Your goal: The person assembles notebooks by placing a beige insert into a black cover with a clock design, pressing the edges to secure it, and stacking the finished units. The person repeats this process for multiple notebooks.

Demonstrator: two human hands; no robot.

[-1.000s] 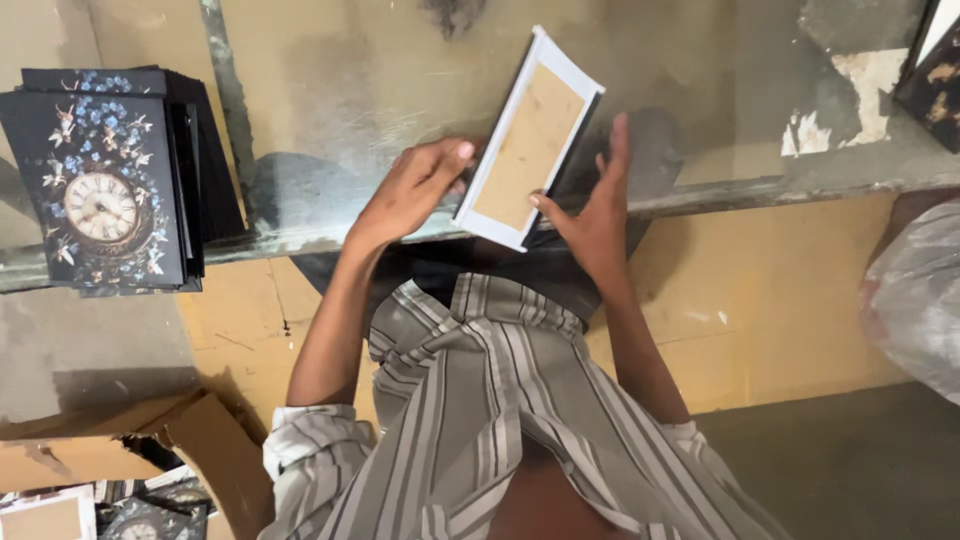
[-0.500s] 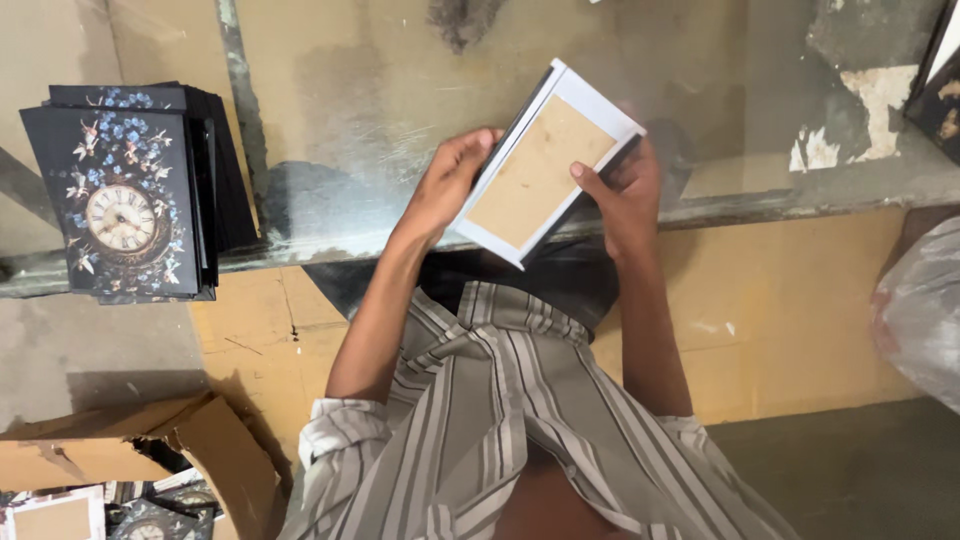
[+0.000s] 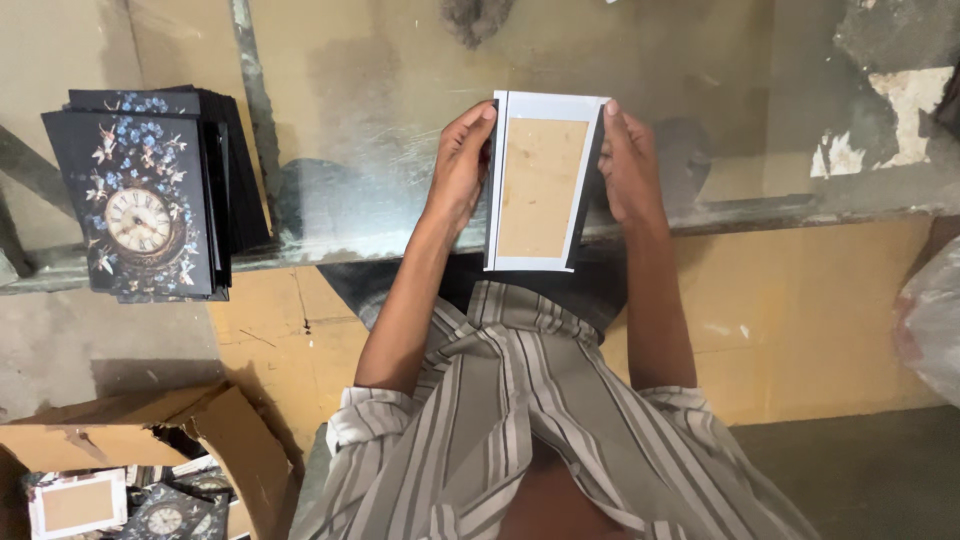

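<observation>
Currently both hands hold one flat rectangular panel (image 3: 540, 180) upright over the near edge of the glass-topped table (image 3: 380, 150). The panel shows a white border around a tan cardboard-coloured middle; dark edges show along both long sides, so it may be more than one piece held together — cannot tell.

Left hand (image 3: 458, 170): pressed against the panel's left long edge, fingers close together and stretched up along it, fingertips reaching the top left corner. Right hand (image 3: 628, 165): the same on the right long edge, fingers together, fingertip at the top right corner. The panel is clamped between the two palms and does not appear to rest on the glass, though contact at its lower edge cannot be judged.

Well to the left of the panel, on the same table — a stack of dark panels (image 3: 145, 190), the top one printed with a clock face and blue and pale flowers. The stack overhangs the table's near edge slightly.

Below and far left of the panel, on the floor, an open cardboard box (image 3: 210, 440) holds more pieces: one white-bordered tan back (image 3: 78, 503) and clock-printed faces (image 3: 165, 518) beside it.

Striped shirt (image 3: 540, 440) directly below the panel.
</observation>
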